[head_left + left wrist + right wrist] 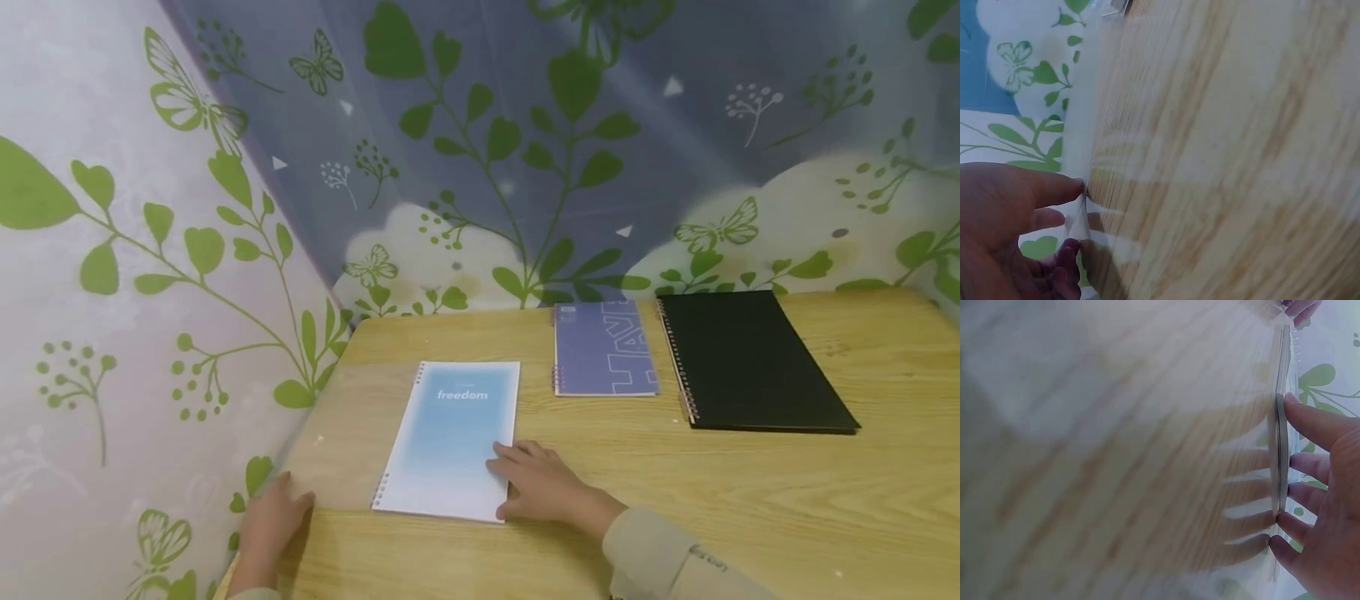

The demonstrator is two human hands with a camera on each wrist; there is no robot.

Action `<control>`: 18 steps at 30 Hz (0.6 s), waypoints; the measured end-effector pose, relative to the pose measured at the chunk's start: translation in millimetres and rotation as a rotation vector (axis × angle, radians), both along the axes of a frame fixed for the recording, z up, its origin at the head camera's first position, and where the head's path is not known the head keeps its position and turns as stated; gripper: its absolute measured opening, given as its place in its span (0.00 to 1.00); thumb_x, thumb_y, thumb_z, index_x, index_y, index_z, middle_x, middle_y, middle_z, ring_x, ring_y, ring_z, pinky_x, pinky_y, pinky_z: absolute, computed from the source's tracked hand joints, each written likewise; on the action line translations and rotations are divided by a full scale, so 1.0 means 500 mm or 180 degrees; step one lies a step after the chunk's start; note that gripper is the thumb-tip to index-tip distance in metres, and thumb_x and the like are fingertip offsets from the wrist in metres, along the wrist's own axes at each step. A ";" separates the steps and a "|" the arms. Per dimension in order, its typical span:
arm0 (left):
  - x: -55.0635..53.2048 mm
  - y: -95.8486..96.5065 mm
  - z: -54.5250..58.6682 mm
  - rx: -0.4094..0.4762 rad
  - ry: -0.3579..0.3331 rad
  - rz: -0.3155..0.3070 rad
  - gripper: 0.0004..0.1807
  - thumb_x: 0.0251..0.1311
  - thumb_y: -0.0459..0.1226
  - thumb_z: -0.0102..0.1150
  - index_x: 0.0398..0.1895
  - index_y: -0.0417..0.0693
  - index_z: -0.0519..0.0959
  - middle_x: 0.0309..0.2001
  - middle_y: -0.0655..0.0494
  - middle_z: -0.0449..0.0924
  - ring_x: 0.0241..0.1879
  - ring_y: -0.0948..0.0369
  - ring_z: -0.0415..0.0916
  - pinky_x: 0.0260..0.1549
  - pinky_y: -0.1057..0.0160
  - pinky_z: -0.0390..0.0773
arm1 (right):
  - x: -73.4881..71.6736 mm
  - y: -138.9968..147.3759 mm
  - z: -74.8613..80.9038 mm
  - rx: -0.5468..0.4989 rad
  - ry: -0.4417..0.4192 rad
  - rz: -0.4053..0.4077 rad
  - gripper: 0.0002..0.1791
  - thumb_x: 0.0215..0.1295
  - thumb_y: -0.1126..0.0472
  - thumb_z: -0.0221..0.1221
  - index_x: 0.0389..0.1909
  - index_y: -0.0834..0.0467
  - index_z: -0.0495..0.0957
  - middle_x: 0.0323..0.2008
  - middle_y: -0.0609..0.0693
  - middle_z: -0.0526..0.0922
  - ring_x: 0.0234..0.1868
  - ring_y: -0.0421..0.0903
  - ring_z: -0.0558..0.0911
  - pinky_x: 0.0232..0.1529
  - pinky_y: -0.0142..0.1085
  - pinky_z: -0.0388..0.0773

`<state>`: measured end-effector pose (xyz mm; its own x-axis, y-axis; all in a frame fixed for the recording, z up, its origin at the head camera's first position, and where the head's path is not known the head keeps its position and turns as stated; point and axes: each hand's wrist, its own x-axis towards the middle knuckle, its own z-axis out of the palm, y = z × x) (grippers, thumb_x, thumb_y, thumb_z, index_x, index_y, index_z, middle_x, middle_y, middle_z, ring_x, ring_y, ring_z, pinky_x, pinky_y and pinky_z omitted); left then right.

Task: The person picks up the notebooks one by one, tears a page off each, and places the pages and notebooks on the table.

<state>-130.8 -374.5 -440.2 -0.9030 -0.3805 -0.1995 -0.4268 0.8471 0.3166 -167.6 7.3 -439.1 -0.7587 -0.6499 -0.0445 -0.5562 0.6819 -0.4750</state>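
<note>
A spiral notebook [450, 450] with a blue-and-white "freedom" page lies face up on the table. Its see-through cover [352, 437] is folded out to the left, showing the wood beneath it. At that cover's lower left, my left hand [273, 517] pinches the outer edge between thumb and finger; the left wrist view shows this hand [1007, 219] at the clear sheet's edge [1079, 140]. My right hand [543, 483] rests on the notebook's lower right side with fingers spread. In the right wrist view its fingertips [1291, 403] touch the notebook's thin edge [1282, 431].
Farther back on the wooden table [750, 508] lie a purple spiral notebook [600, 350] and, to its right, a larger black spiral-bound book [750, 362]. A leaf-and-butterfly patterned cloth [465, 167] stands along the left and back table edges.
</note>
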 end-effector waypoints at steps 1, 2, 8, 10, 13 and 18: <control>-0.001 -0.001 0.000 -0.0045 -0.0046 -0.0032 0.36 0.61 0.46 0.48 0.64 0.28 0.56 0.61 0.26 0.57 0.58 0.29 0.57 0.55 0.35 0.60 | 0.000 -0.001 0.001 0.0010 0.0015 0.0003 0.36 0.54 0.45 0.62 0.62 0.54 0.67 0.68 0.55 0.61 0.66 0.59 0.60 0.63 0.57 0.58; -0.001 -0.001 0.001 -0.0071 -0.0101 -0.0061 0.35 0.62 0.47 0.46 0.64 0.29 0.57 0.62 0.26 0.57 0.58 0.29 0.56 0.56 0.35 0.59 | 0.001 -0.001 0.002 0.0019 0.0022 0.0004 0.36 0.54 0.45 0.62 0.62 0.54 0.67 0.68 0.55 0.61 0.66 0.58 0.61 0.63 0.57 0.58; -0.001 0.005 0.016 -0.0143 -0.0260 -0.0201 0.33 0.64 0.47 0.43 0.63 0.30 0.58 0.61 0.27 0.60 0.58 0.29 0.57 0.53 0.34 0.61 | 0.000 -0.004 0.002 0.0094 0.0082 -0.0003 0.36 0.53 0.44 0.62 0.62 0.53 0.68 0.68 0.54 0.61 0.66 0.58 0.61 0.62 0.57 0.60; -0.003 0.008 0.021 -0.0154 -0.0265 -0.0229 0.32 0.63 0.45 0.44 0.63 0.29 0.58 0.60 0.26 0.60 0.57 0.29 0.58 0.53 0.35 0.62 | 0.000 -0.004 0.001 0.0101 0.0099 -0.0013 0.35 0.53 0.44 0.62 0.62 0.53 0.68 0.68 0.54 0.61 0.66 0.58 0.62 0.61 0.57 0.60; -0.009 0.008 0.025 -0.0175 -0.0281 -0.0294 0.32 0.63 0.44 0.44 0.61 0.27 0.58 0.58 0.24 0.61 0.56 0.30 0.61 0.51 0.36 0.65 | -0.001 -0.004 -0.001 0.0112 0.0124 -0.0031 0.35 0.53 0.44 0.62 0.61 0.53 0.68 0.67 0.54 0.62 0.66 0.57 0.62 0.62 0.56 0.61; -0.020 0.008 0.029 -0.0246 -0.0334 -0.0317 0.30 0.60 0.43 0.47 0.55 0.23 0.62 0.49 0.22 0.69 0.47 0.33 0.70 0.44 0.41 0.72 | -0.005 -0.004 0.000 0.0126 0.0134 -0.0060 0.33 0.54 0.44 0.61 0.60 0.52 0.69 0.67 0.53 0.62 0.65 0.55 0.62 0.62 0.55 0.61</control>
